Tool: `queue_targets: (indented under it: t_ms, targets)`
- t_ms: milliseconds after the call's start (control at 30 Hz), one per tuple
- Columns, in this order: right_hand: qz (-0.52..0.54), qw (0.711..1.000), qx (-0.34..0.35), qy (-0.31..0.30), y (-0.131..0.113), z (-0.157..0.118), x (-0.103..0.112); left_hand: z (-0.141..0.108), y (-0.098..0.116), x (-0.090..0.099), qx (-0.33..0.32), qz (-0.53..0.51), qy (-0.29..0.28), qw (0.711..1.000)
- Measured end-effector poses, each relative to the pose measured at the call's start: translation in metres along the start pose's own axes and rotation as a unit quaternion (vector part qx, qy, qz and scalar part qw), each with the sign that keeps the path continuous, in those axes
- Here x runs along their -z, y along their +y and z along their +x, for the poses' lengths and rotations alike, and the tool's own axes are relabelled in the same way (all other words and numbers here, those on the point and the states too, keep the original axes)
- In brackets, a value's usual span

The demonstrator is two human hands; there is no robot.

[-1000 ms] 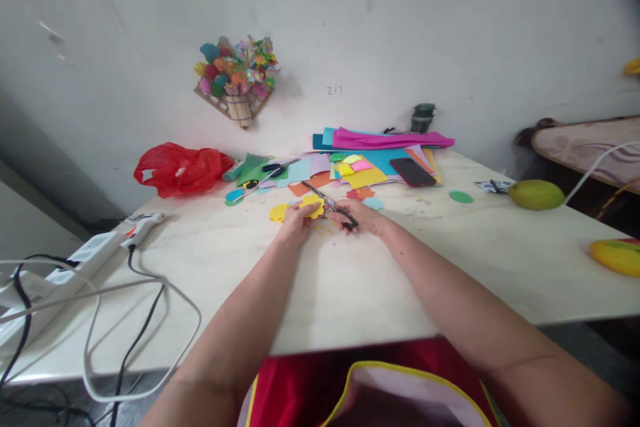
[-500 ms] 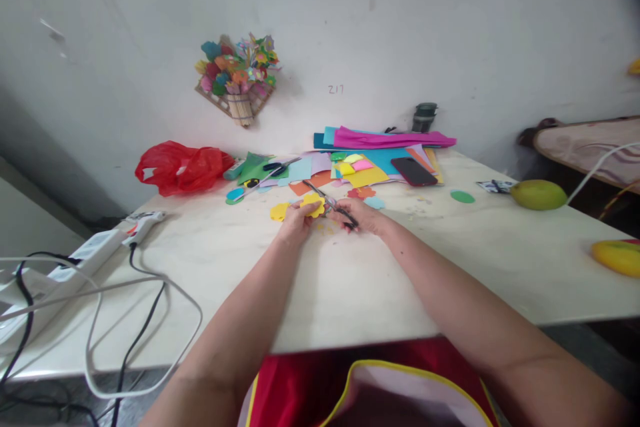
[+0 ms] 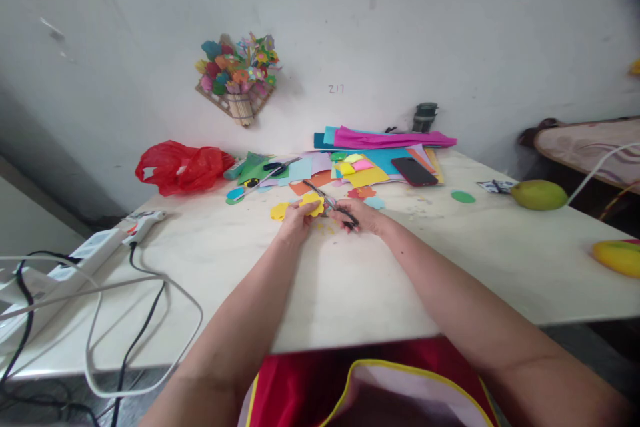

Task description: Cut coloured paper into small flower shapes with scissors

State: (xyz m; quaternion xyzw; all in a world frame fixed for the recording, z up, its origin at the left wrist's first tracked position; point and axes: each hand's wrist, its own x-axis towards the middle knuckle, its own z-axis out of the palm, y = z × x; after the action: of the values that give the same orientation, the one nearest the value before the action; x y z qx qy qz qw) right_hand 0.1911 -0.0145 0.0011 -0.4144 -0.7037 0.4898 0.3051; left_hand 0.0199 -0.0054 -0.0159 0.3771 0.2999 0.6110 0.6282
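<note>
My left hand (image 3: pixel 297 222) is closed on a yellow paper piece (image 3: pixel 313 204) with a scalloped, flower-like edge. Part of the yellow paper (image 3: pixel 279 212) sticks out to the left of the fingers. My right hand (image 3: pixel 364 215) grips a pair of scissors (image 3: pixel 345 215) by the dark handles, with the blades pointing up and left beside the yellow paper. Small yellow scraps (image 3: pixel 325 230) lie on the table just below the hands. Behind the right hand are an orange-red paper flower (image 3: pixel 362 192) and a light blue one (image 3: pixel 375 202).
Coloured sheets (image 3: pixel 380 159) are piled at the back, with a phone (image 3: pixel 414 171) on them. A second pair of scissors (image 3: pixel 275 166) and a red plastic bag (image 3: pixel 183 167) are back left. Cables and a power strip (image 3: pixel 93 255) occupy the left; a mango (image 3: pixel 539 194) sits right.
</note>
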Motion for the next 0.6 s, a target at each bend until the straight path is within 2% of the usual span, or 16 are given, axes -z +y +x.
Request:
queue_targets:
  t_ms: [600]
  targets:
    - [-0.007, 1.000, -0.017, 0.021, -0.0082, -0.0042, -0.0019, 0.0013, -0.0004, 0.0009, -0.001, -0.009, 0.004, 1.000]
